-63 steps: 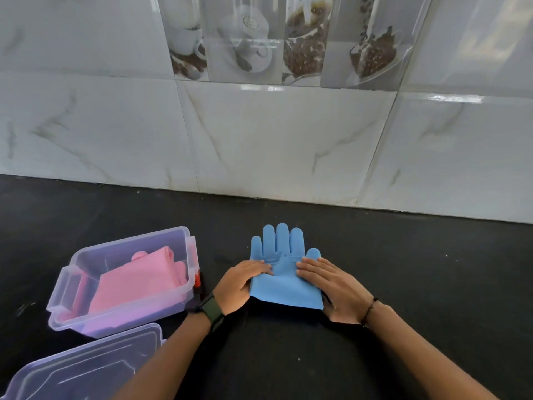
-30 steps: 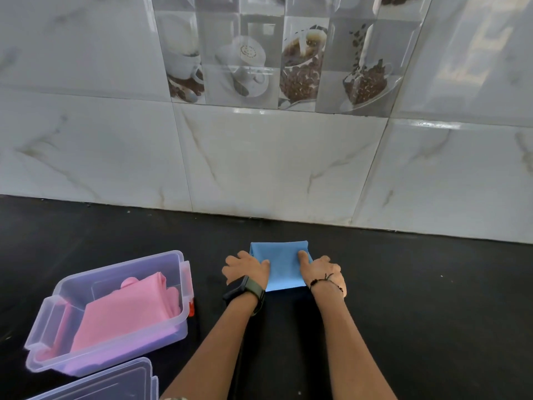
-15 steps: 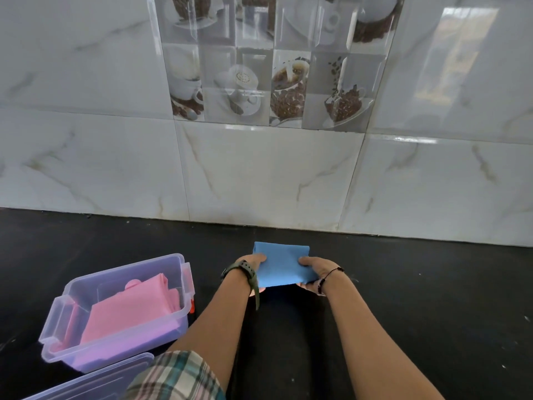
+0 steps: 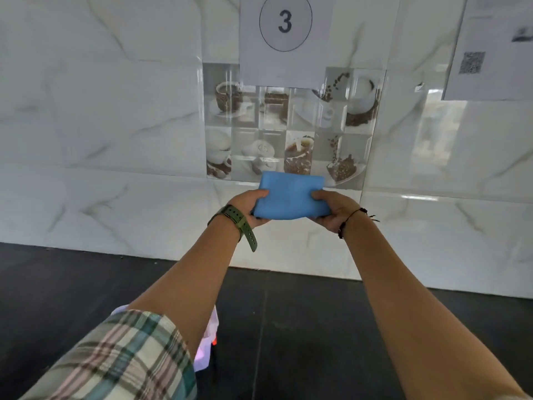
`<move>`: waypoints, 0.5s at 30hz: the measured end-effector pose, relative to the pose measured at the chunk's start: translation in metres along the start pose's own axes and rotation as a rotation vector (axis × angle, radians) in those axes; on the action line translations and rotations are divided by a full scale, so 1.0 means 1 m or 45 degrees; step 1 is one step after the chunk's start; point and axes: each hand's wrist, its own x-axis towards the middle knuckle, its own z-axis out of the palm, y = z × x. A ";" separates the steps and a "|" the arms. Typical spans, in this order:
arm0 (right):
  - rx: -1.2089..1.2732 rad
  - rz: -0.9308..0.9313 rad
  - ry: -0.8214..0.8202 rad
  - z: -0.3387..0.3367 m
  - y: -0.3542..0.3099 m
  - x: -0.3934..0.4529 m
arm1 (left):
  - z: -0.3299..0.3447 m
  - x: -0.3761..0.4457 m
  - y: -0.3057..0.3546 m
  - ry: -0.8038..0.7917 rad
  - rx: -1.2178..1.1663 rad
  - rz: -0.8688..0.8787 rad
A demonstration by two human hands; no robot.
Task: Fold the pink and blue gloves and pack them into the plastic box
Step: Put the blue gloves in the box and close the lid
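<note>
The blue glove (image 4: 291, 196), folded into a flat rectangle, is held up in the air in front of the tiled wall. My left hand (image 4: 250, 208) grips its left edge and my right hand (image 4: 331, 210) grips its right edge, thumbs on top. Only a corner of the plastic box (image 4: 208, 342) shows below, behind my left forearm and plaid sleeve. The pink glove inside it is hidden from view.
A black countertop (image 4: 302, 327) runs below, meeting a white marble-tiled wall (image 4: 115, 140). A paper sheet with the number 3 (image 4: 285, 23) and another sheet with a QR code (image 4: 473, 62) hang on the wall.
The glove went from flat with fingers showing to a folded rectangle, and both hands lifted it off the counter to chest height. The view tilted up, hiding most of the box.
</note>
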 end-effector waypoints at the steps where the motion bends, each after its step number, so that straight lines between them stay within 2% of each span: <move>1: -0.006 0.016 -0.030 0.011 0.006 -0.004 | -0.010 -0.008 0.006 0.027 0.004 0.018; 9: -0.051 0.357 -0.348 0.108 0.116 -0.036 | -0.144 -0.095 0.009 0.391 -0.038 0.009; 15: -0.096 0.498 -0.323 0.139 0.196 -0.054 | -0.208 -0.148 -0.016 0.569 -0.137 -0.039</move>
